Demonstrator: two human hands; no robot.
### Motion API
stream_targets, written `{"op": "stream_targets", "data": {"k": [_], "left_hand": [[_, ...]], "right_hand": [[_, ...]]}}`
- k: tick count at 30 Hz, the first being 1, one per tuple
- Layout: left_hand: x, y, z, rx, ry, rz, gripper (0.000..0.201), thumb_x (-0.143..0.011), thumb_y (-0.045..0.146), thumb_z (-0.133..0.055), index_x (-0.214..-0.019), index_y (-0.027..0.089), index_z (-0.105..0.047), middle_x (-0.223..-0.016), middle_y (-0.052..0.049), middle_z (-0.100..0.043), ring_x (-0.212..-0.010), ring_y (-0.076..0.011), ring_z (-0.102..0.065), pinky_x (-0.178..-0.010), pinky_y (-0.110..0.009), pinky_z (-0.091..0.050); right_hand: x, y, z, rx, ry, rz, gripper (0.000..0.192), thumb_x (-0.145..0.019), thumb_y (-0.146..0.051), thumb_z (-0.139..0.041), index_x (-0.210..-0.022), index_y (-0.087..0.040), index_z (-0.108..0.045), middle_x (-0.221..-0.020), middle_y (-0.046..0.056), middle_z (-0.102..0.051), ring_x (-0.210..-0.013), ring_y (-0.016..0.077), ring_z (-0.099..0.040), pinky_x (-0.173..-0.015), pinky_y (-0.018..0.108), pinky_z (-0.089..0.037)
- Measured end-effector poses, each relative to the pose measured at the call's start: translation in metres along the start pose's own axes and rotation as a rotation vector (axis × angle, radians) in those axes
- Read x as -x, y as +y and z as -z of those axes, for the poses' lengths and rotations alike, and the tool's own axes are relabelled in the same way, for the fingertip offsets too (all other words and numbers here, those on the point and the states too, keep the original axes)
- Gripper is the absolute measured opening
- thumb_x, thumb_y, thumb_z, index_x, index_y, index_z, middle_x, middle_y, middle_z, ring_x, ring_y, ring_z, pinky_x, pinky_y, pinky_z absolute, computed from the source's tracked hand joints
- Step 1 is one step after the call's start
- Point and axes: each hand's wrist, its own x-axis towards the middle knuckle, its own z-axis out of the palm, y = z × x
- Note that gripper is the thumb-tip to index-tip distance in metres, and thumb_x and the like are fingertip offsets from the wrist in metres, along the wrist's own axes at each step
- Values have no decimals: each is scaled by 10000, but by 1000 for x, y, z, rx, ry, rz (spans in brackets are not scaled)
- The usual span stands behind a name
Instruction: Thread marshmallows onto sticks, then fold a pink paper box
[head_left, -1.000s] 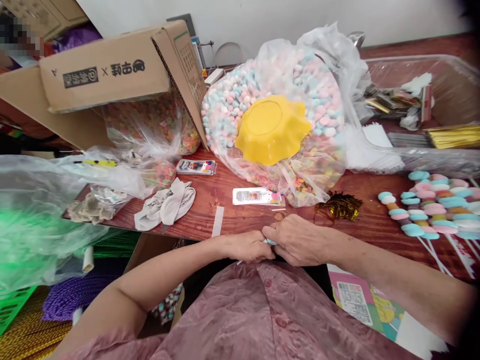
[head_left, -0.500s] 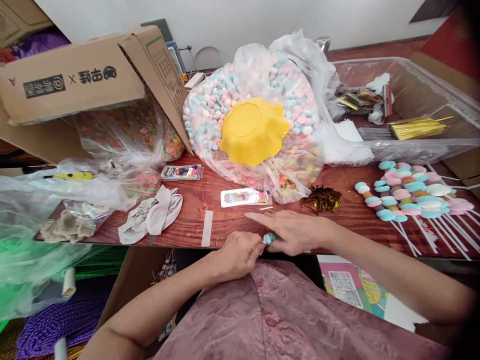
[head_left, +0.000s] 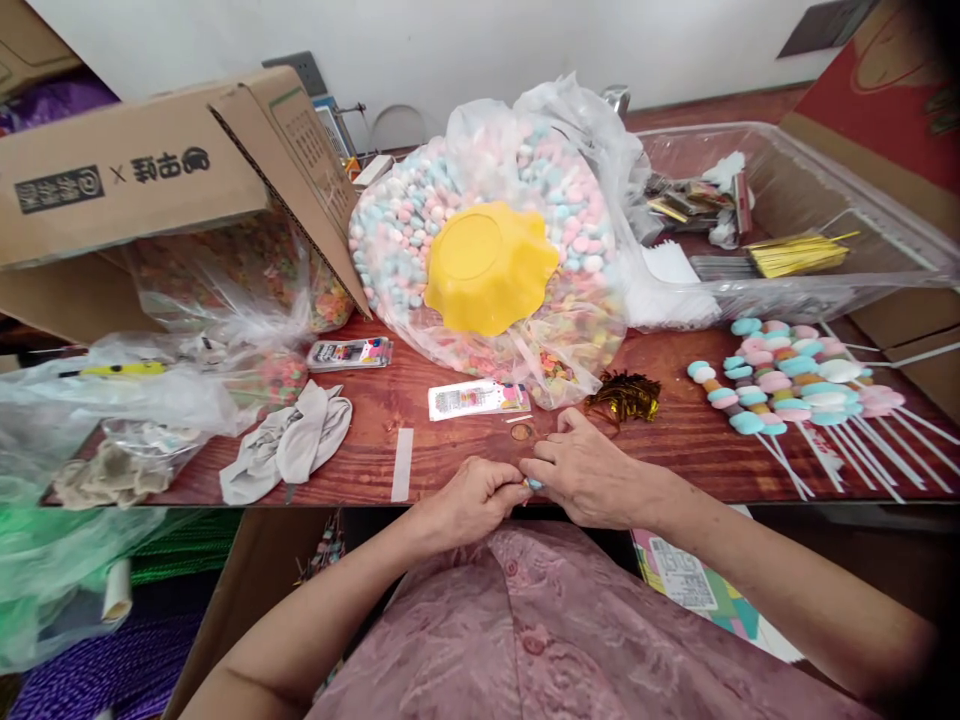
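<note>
At the table's front edge my left hand (head_left: pixel 480 497) and my right hand (head_left: pixel 585 470) meet, fingers closed together. Between their fingertips shows a bit of a small blue candy (head_left: pixel 533 484); most of it is hidden by the fingers. Just beyond the hands lie a flat printed packet (head_left: pixel 478 399) and a bundle of shiny gold twist ties (head_left: pixel 628 398). Off to the right several candy skewers (head_left: pixel 795 380), with pink, blue and white pieces on white sticks, lie side by side.
Behind the hands sits a large clear bag of candies (head_left: pixel 405 230) with a yellow wavy bowl (head_left: pixel 480 265) upside down on it. A clear plastic bin (head_left: pixel 810 285) stands at right, a cardboard box (head_left: pixel 165 150) at left. Grey cloth (head_left: pixel 292 445) lies near the left edge.
The right hand's fingers, stretched out before, are now bent in against the left fingertips. Less of the blue candy shows. The view has shifted slightly to the right.
</note>
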Motion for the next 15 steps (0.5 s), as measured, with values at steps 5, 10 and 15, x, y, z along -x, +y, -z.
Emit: {"op": "stream_targets", "data": {"k": [5, 10, 15], "left_hand": [[-2, 4, -6, -205, 53, -52, 353, -961, 328, -436, -694, 150, -583, -653, 22, -533, -599, -96, -413, -584, -235, -298], [1, -1, -4, -301, -38, -110, 355, -947, 255, -442, -617, 155, -527, -596, 21, -482, -566, -98, -384, -577, -250, -282], [6, -1, -6, -314, 23, -195, 300, -947, 220, -393, -694, 163, -545, -676, -7, -535, -626, -118, -431, -628, -259, -319]], "right_hand": [[-4, -2, 5, -15, -87, -12, 112, -871, -208, -489, -887, -170, -593, -780, 31, -630, -647, 145, -441, -797, 406, -202], [-3, 3, 2, -199, -146, 13, 185, -930, -262, -483, -872, -162, -627, -787, 39, -665, -698, 149, -515, -793, 379, -222], [-5, 27, 0, -625, -266, 76, 239, -968, -315, -474, -871, -189, -653, -784, -18, -679, -735, 120, -576, -741, 296, -284]]}}
